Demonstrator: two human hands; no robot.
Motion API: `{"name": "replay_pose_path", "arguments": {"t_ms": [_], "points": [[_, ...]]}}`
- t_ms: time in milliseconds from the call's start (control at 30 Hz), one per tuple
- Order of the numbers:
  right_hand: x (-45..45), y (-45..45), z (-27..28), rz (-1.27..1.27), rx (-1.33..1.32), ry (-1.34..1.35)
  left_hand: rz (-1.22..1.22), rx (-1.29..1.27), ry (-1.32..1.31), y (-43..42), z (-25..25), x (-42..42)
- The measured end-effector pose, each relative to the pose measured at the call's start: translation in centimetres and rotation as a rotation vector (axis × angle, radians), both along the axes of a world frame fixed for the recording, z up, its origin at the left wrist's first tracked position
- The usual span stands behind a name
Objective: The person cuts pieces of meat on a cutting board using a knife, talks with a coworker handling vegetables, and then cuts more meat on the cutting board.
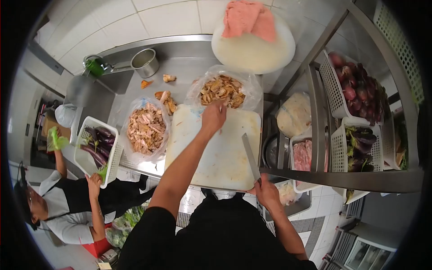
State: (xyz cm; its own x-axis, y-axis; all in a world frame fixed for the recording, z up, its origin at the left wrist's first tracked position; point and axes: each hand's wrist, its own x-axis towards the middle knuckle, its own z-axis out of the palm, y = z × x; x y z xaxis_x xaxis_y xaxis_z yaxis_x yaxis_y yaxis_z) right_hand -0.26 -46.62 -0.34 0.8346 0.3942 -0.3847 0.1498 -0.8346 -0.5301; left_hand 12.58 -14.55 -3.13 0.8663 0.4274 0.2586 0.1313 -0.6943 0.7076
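Note:
A white cutting board (211, 153) lies on the steel counter in front of me. My left hand (214, 116) is over its far edge, fingers pressed together at the near rim of a plastic bag of brown chopped pieces (221, 91); what they pinch, if anything, is too small to tell. At the board's right edge my right hand (266, 192) grips the handle of a knife (250, 157), whose blade points away from me over the board. Left of the board is a second bag of paler chopped pieces (146, 128). Brown chunks (167, 101) lie between the bags.
On the left a co-worker (67, 207) holds leafy greens beside a basket of eggplants (97, 148). A metal pot (145, 63) stands at the back. A steel rack (315, 117) with baskets rises close on the right. A pink cloth (249, 20) rests on a round board.

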Motion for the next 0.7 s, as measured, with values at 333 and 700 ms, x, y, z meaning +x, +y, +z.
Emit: {"name": "replay_pose_path", "arguments": {"t_ms": [333, 700], "points": [[-0.1, 0.2, -0.6, -0.03, -0.012, 0.07, -0.376, 0.405, -0.064, -8.5, -3.7, 12.1], [0.5, -0.3, -0.2, -0.029, -0.062, 0.094, -0.295, 0.162, 0.115, 1.5, -5.1, 14.4]]}}
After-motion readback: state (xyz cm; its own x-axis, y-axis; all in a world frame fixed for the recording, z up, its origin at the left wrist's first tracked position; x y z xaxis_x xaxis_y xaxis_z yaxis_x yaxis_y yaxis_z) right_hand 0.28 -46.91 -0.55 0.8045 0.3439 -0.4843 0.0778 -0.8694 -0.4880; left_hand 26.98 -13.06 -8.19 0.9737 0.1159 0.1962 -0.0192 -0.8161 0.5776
